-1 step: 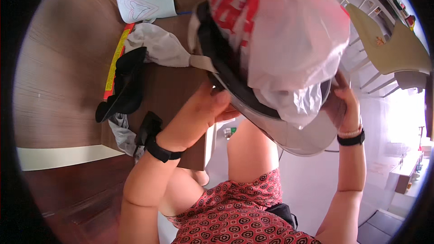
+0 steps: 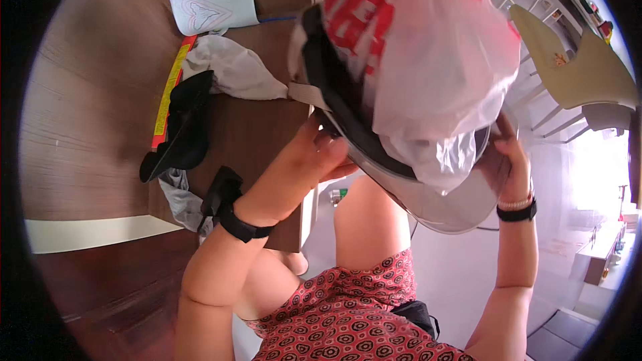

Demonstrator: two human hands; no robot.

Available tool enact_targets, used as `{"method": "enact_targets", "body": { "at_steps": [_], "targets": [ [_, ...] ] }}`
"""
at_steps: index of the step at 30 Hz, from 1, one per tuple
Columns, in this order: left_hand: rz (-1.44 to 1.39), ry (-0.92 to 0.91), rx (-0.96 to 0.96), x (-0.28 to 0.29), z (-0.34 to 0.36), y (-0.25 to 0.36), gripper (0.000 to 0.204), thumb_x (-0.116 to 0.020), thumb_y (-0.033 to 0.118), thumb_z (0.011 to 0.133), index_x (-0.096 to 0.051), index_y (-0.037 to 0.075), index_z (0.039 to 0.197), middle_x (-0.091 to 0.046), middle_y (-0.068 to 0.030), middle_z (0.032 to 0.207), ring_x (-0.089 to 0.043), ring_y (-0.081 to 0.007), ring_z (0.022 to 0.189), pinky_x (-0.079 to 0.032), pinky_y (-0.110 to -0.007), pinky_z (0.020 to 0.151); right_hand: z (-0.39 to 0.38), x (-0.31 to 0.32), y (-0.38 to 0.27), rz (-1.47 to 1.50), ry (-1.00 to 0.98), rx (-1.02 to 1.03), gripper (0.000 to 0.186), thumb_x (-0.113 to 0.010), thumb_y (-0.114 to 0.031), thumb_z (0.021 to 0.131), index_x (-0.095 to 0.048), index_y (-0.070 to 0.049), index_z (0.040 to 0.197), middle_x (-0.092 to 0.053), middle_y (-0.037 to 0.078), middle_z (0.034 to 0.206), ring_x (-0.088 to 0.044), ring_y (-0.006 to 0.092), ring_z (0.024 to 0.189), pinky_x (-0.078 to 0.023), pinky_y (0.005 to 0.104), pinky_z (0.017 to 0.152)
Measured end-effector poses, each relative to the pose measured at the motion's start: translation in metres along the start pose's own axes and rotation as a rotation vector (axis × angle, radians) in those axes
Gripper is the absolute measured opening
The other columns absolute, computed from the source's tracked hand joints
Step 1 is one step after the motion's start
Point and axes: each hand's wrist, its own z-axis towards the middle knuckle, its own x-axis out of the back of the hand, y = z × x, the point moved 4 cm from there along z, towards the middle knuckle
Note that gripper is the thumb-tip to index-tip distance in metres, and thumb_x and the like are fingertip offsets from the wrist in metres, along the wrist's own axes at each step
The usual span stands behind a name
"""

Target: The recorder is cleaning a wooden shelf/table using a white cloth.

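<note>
Left hand (image 2: pixel 328 150): fingers curled around the near left edge of the helmet (image 2: pixel 332 83), gripping it; some fingers hidden beneath.
Right hand (image 2: pixel 513 160): gripping the same helmet at its right side, by the visor edge; fingers partly hidden.
Wrists: black band (image 2: pixel 244 226) with a black box (image 2: pixel 221 190) on the left; black band (image 2: pixel 516 212) and pale beaded bracelet (image 2: pixel 515 203) on the right.
Helmet: held up off any surface between the two hands, tilted, dark lining toward the camera; pale shell at the left.
Visor (image 2: pixel 451 219): clear, curved, along the helmet's near edge, above the person's leg.
Plastic bag (image 2: pixel 445 60): white with red print, bunched over the helmet opening, upper end cut off by the frame; how deep it sits, cannot tell.
Lap: red patterned garment (image 2: pixel 334 317); small black pouch (image 2: pixel 416 316) at its right.
Brown compartment (image 2: pixel 241 137), left of the helmet: white cloth (image 2: pixel 237 70), black soft item (image 2: pixel 187 124), red-and-yellow flat item (image 2: pixel 172 97) along the wall, grey cloth (image 2: pixel 182 202) lower down.
Upper left: paper (image 2: pixel 214 3) with a drawn heart; thin blue stick (image 2: pixel 277 19) beside it.
Far right: yellowish chair (image 2: pixel 568 60).
</note>
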Motion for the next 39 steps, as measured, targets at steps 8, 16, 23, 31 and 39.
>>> {"method": "enact_targets", "body": {
  "at_steps": [8, 16, 23, 31, 39],
  "targets": [
    [0.124, 0.065, 0.183, -0.066, 0.038, -0.08, 0.071, -0.057, 0.009, 0.102, -0.018, 0.014, 0.161, -0.04, -0.0087, 0.153, -0.051, -0.0173, 0.13, -0.047, -0.035, 0.107, -0.086, 0.082, 0.076, 0.163, 0.261, 0.058, 0.087, -0.045, -0.006, 0.079, -0.015, -0.004, 0.16, -0.049, 0.026, 0.146, -0.063, 0.0389, 0.119, -0.062, 0.0524, 0.088],
    [0.136, 0.222, 0.517, -0.088, 0.02, -0.205, 0.07, -0.059, 0.021, 0.101, -0.024, 0.001, 0.158, -0.056, -0.0185, 0.137, -0.057, -0.0208, 0.117, -0.047, -0.034, 0.093, -0.141, 0.144, 0.185, 0.283, 0.496, 0.062, 0.084, -0.04, -0.003, 0.08, -0.018, -0.008, 0.161, -0.05, 0.025, 0.145, -0.066, 0.0372, 0.113, -0.062, 0.052, 0.087],
    [0.162, 0.07, 0.548, -0.099, 0.018, -0.212, 0.066, -0.058, 0.022, 0.103, -0.026, 0.0, 0.157, -0.044, -0.0241, 0.151, -0.044, -0.0277, 0.14, -0.037, -0.037, 0.114, -0.16, 0.192, 0.295, 0.35, 0.642, -0.038, 0.087, -0.045, -0.007, 0.079, -0.023, -0.021, 0.162, -0.043, 0.022, 0.149, -0.063, 0.0389, 0.113, -0.058, 0.0553, 0.092],
    [0.381, -0.009, 0.449, -0.073, 0.014, -0.249, 0.053, -0.058, 0.022, 0.104, -0.04, -0.001, 0.149, -0.047, -0.0163, 0.151, -0.045, -0.0281, 0.14, -0.038, -0.038, 0.115, -0.16, 0.201, 0.358, 0.411, 0.643, -0.105, 0.085, -0.038, -0.002, 0.082, -0.018, -0.019, 0.163, -0.031, 0.023, 0.16, -0.06, 0.0403, 0.122, -0.059, 0.052, 0.092],
    [0.32, -0.015, 0.391, -0.074, 0.018, -0.24, 0.046, -0.057, 0.018, 0.105, -0.046, -0.004, 0.143, -0.052, -0.0145, 0.146, -0.051, -0.0227, 0.133, -0.041, -0.035, 0.111, -0.159, 0.228, 0.383, 0.185, 0.686, -0.187, 0.072, -0.047, -0.012, 0.1, -0.018, -0.032, 0.162, -0.03, 0.016, 0.16, -0.056, 0.029, 0.125, -0.056, 0.0496, 0.095]
  ]
}}
